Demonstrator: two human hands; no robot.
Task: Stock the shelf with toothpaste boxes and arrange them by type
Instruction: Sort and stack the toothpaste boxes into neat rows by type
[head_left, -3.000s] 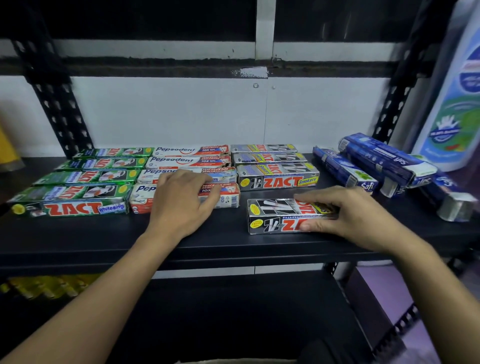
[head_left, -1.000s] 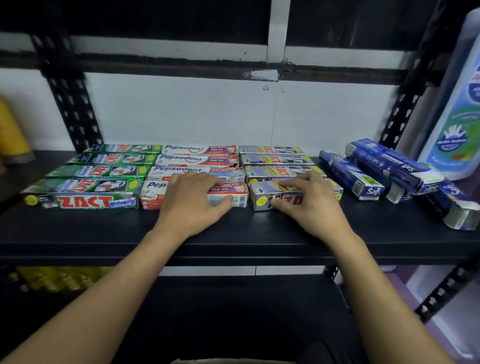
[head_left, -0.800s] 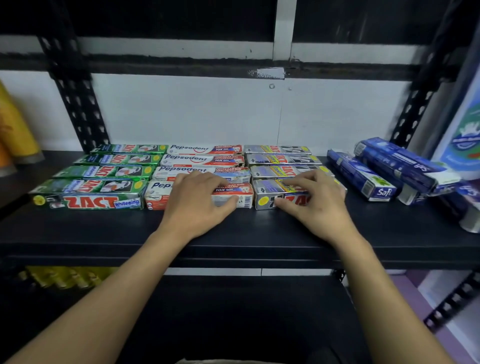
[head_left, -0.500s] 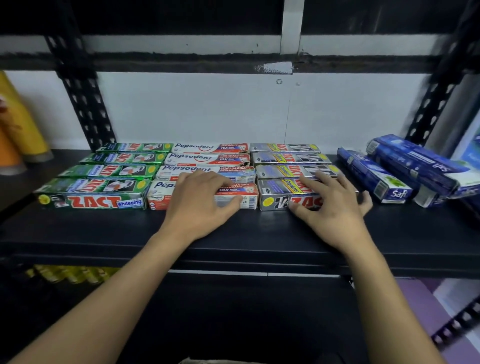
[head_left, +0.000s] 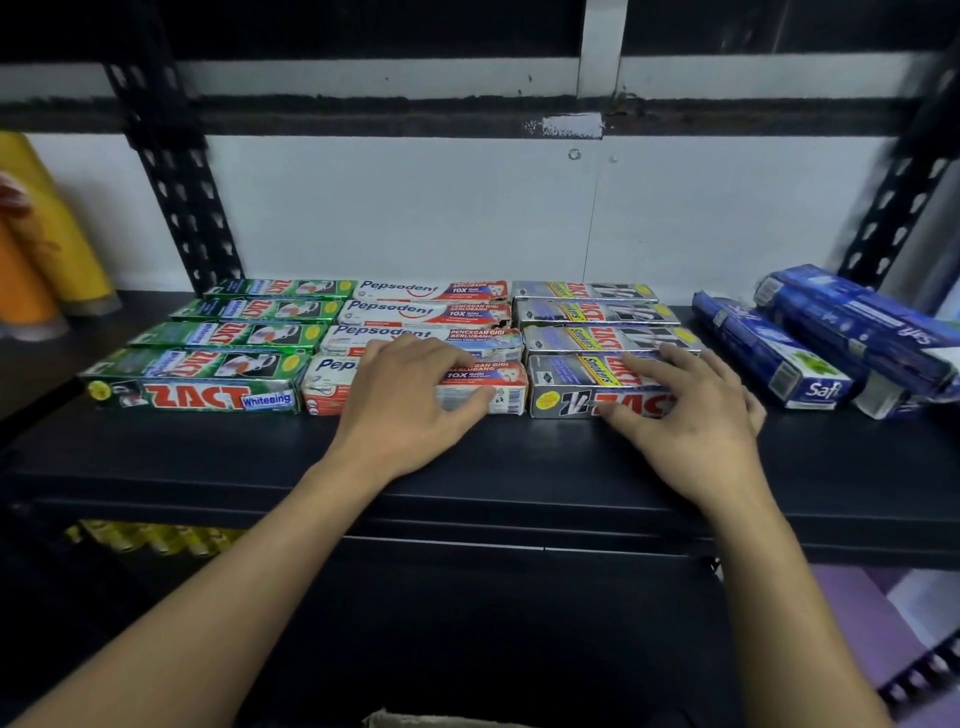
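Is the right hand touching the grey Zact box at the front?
Touching. The head view shows the right hand with fingers lying on top of the front grey Zact box and its thumb against the box's front face.

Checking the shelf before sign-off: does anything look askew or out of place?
The blue Safi boxes at the right end of the shelf lie angled and piled on one another; the other toothpaste boxes sit in straight columns.

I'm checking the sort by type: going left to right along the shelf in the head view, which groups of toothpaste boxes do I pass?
green Zact Whitening boxes → Pepsodent boxes → grey Zact Smokers boxes → blue Safi boxes
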